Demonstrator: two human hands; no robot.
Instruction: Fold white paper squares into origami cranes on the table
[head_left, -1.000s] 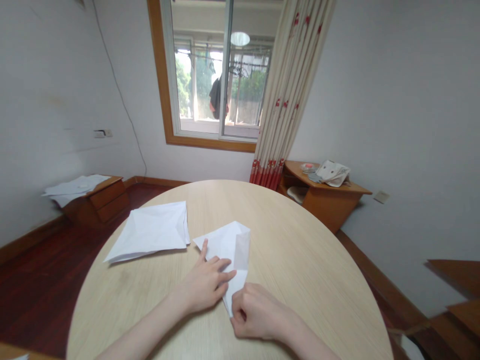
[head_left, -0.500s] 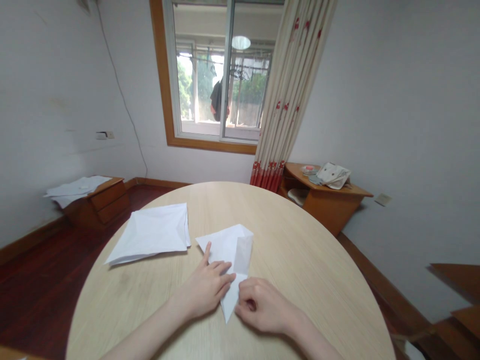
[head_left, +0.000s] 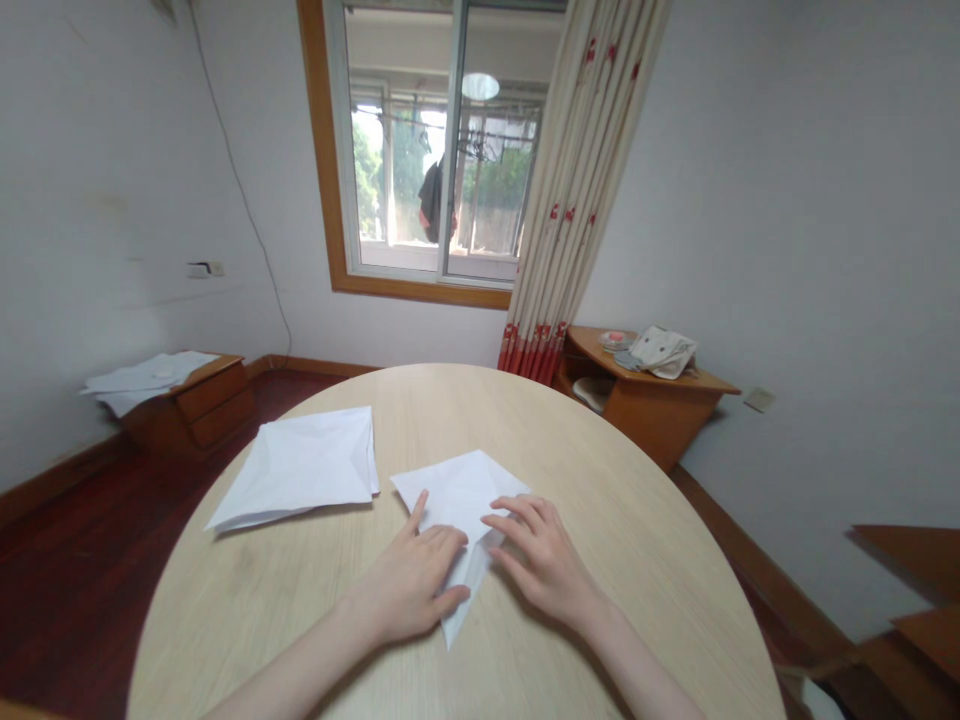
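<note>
Touching folded paper (head_left: 463,490), left hand (head_left: 415,580) and right hand (head_left: 546,562), each grip loosely spread.

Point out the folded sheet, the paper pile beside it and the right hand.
Folded sheet (head_left: 459,495), head view: upper middle of its surface.
Paper pile (head_left: 313,458), head view: middle of its top.
Right hand (head_left: 551,562), head view: back of the hand.

The white paper (head_left: 459,488) lies midway between the left and right edges of the round tabletop (head_left: 637,560), folded into a creased kite shape, narrow tip towards the near edge, right corner partly hidden.
</note>
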